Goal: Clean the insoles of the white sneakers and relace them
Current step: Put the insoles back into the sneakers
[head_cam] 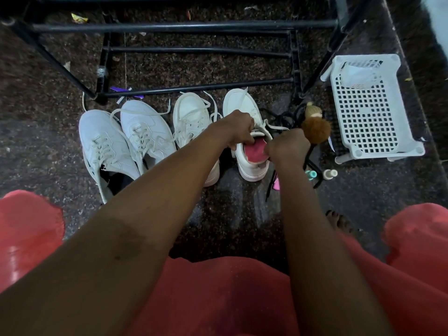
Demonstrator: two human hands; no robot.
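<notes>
Two cream-white sneakers stand side by side on the dark floor, laces loose. My left hand point(238, 128) grips the tongue and front of the opening of the right sneaker point(242, 103). A pink insole point(257, 151) shows inside that shoe, tilted up at the heel. My right hand point(286, 146) is curled at the insole's right edge and seems to pinch it. The left sneaker point(191, 112) of this pair stands untouched, partly hidden by my left forearm.
A second, grey-white laced pair point(126, 137) lies to the left. A black metal shoe rack point(194, 26) stands behind the shoes. At the right are a white plastic basket point(368, 110), a brown plush toy point(315, 127), small bottles point(329, 173) and a black pen point(270, 187).
</notes>
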